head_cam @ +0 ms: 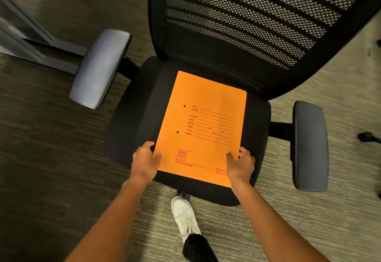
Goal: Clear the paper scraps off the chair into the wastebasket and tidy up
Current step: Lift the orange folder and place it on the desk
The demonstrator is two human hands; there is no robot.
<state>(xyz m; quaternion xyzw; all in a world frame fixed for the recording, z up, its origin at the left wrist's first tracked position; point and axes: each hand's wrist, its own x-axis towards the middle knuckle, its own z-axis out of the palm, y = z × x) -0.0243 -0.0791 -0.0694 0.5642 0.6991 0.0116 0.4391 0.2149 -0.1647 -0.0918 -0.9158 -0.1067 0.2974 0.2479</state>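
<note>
An orange file folder (204,121) with red printed lines lies over the seat of a black office chair (136,105) with a mesh back. My left hand (145,161) grips the folder's near left edge, thumb on top. My right hand (240,163) grips its near right edge the same way. No paper scraps and no wastebasket show in this view; whatever lies under the folder is hidden.
The chair's two padded armrests stick out, the left armrest (100,68) and the right armrest (310,145). A metal desk leg (47,55) runs along the floor at the left. My white shoe (185,218) stands on the carpet just before the seat. A caster (368,137) shows at the right.
</note>
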